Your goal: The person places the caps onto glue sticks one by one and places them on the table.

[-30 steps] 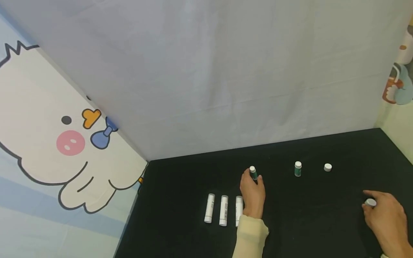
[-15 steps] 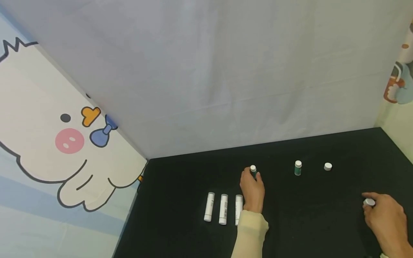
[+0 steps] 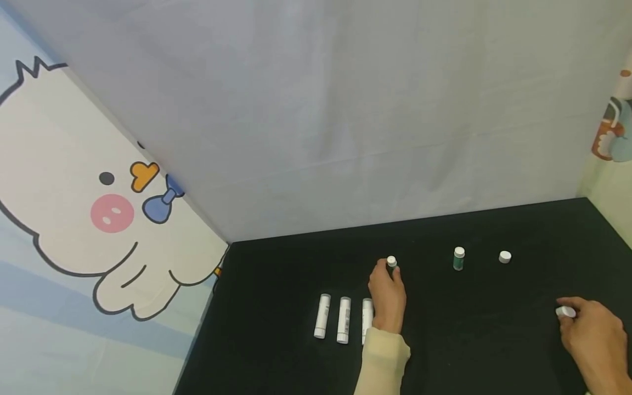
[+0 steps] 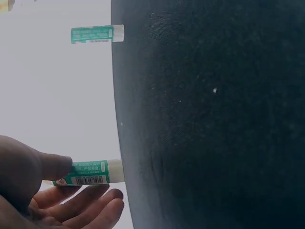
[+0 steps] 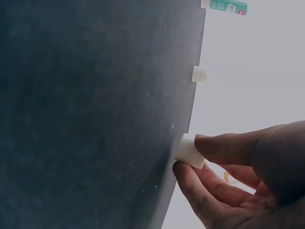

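Note:
In the head view my left hand (image 3: 387,296) holds a small green-labelled glue stick (image 3: 391,262) upright, its white top showing above the fingers. The left wrist view shows the thumb and fingers on either side of that glue stick (image 4: 89,173), its white end right at the black surface. My right hand (image 3: 594,334) pinches a white cap (image 3: 565,311) between thumb and fingertips. This cap (image 5: 189,151) is tilted, close over the table in the right wrist view. A second green glue stick (image 3: 458,259) stands upright between the hands, with another white cap (image 3: 504,257) to its right.
Three white tubes (image 3: 344,320) lie in a row left of my left forearm, the nearest partly hidden by it. The black tabletop (image 3: 474,329) ends at a grey cloth wall (image 3: 395,109) behind. A cartoon-printed panel (image 3: 113,219) rises at the left.
The glue stick in my left hand has gone from tilted to upright and sits lower between the fingers. The cap in my right hand has turned onto its side. The head view has shifted slightly.

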Demonstrator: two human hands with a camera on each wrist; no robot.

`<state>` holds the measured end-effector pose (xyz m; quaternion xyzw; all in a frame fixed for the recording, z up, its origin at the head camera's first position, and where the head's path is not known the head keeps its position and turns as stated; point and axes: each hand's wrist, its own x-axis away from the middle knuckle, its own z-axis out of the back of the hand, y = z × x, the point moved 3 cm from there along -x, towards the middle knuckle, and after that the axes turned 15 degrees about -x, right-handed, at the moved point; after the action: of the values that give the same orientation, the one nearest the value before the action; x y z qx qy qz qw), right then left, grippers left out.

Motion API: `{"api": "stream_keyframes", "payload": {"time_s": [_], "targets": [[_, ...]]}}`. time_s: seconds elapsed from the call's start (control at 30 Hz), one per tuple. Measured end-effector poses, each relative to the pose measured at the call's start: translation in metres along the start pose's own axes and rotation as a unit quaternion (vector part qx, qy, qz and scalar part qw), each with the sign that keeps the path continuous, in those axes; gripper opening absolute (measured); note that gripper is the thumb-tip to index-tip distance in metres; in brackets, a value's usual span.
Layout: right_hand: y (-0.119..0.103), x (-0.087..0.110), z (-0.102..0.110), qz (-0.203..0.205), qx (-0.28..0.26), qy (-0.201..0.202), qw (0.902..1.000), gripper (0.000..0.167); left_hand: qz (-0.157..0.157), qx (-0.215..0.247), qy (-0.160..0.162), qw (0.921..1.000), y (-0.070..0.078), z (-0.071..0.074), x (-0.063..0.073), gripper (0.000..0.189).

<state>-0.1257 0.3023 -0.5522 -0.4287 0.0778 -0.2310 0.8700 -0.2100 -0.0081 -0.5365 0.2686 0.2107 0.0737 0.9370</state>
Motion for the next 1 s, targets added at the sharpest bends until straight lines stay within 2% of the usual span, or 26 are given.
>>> {"api": "stream_keyframes", "payload": {"time_s": [0.1,0.3,0.6,0.83,1.0], "targets": [[-0.006,0.001,-0.002,-0.010,-0.003,0.000,0.9999,0.020,-0.002,0.002,-0.002,1.0000,0.001,0.006,0.003,0.011],[-0.018,0.006,-0.008,-0.006,-0.020,0.007,0.9998,0.020,-0.021,0.010,0.005,0.9997,0.003,0.016,0.011,0.010],[-0.030,0.013,-0.018,0.050,-0.042,-0.005,0.9979,0.019,-0.033,0.016,0.007,0.9993,0.003,0.028,0.022,0.014],[-0.042,0.017,-0.026,0.087,-0.058,-0.020,0.9943,0.020,-0.062,0.011,0.007,0.9980,0.007,0.040,0.030,0.016],[-0.051,0.020,-0.031,0.111,-0.069,-0.030,0.9910,0.019,-0.074,0.002,0.009,0.9972,0.008,0.043,0.034,0.017]]}}
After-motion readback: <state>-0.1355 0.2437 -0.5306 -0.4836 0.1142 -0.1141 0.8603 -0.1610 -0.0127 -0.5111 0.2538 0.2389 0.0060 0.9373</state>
